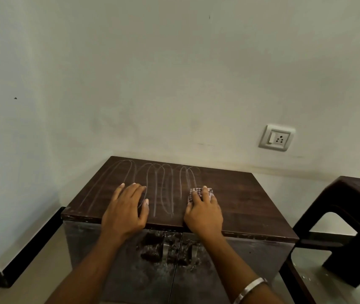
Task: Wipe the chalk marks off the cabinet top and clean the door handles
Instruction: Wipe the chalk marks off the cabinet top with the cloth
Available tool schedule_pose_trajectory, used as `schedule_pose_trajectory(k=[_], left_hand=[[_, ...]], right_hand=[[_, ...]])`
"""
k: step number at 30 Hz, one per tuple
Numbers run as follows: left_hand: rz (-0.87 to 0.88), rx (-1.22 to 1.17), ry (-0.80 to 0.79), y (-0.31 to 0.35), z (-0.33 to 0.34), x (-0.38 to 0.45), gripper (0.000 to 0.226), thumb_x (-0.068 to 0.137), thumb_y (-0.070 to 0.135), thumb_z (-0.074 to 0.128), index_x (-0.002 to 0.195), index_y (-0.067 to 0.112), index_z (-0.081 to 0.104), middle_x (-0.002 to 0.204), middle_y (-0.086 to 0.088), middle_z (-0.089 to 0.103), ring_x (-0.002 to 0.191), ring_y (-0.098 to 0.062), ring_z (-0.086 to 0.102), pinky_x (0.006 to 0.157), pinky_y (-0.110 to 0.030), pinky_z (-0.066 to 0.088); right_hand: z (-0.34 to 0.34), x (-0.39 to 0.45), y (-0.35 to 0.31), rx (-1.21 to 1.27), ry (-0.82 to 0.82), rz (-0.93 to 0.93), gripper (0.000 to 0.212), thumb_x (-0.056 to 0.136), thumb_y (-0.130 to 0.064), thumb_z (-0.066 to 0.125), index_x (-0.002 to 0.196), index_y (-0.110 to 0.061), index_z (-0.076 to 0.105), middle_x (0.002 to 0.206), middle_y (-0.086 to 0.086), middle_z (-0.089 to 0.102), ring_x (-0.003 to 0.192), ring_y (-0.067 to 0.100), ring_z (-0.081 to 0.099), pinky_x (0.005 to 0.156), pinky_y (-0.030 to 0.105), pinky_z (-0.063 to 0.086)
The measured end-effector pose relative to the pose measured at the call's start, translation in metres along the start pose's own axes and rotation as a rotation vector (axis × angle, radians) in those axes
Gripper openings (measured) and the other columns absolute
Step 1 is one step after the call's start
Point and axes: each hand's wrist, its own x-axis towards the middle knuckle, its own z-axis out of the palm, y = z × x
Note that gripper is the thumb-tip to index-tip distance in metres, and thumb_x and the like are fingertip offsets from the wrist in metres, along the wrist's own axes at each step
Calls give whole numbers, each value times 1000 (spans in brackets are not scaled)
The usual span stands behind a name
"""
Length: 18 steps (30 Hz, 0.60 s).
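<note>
Still looped with chalk [163, 187], the cabinet top [240, 200] bears a flat left hand [126, 207]; right hand [204, 212] presses a cloth [196, 191] beside a stool [354, 216].

Cloth [199, 193] largely hidden beneath right hand [204, 212]. Door handles [165, 251] blurred, partly hidden by forearms. Stool [359, 216] cut off at right edge.
</note>
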Motion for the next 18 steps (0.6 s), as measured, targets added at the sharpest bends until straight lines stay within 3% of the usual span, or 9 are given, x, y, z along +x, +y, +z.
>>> schedule_pose_trajectory(k=[4,8,14,18], left_hand=[[-10,10,7,0,1,-1,56,91,44,30,130,12,56,131,-5,59,126,-16,49,116,-40,24],[-15,2,15,-1,1,0,56,91,43,29,130,13,55,131,-4,58,126,-16,49,117,-39,24],[-5,-1,19,-2,3,0,53,92,43,31,129,14,56,129,-2,59,124,-14,50,117,-39,24],[0,-1,14,-1,4,1,54,91,43,31,128,13,56,128,-2,59,123,-15,51,116,-41,26]], right_hand=[[14,7,-35,25,-14,-101,54,101,-42,32,153,-28,23,164,7,6,149,31,12,121,45,16],[14,13,-18,37,-17,-120,53,101,-45,31,152,-32,23,164,3,9,149,27,15,120,44,19],[0,27,43,-38,13,17,54,101,-46,29,152,-31,25,164,5,11,147,29,20,119,45,24],[0,31,39,-53,17,58,54,100,-43,29,153,-30,24,164,6,10,147,32,19,119,46,23]])
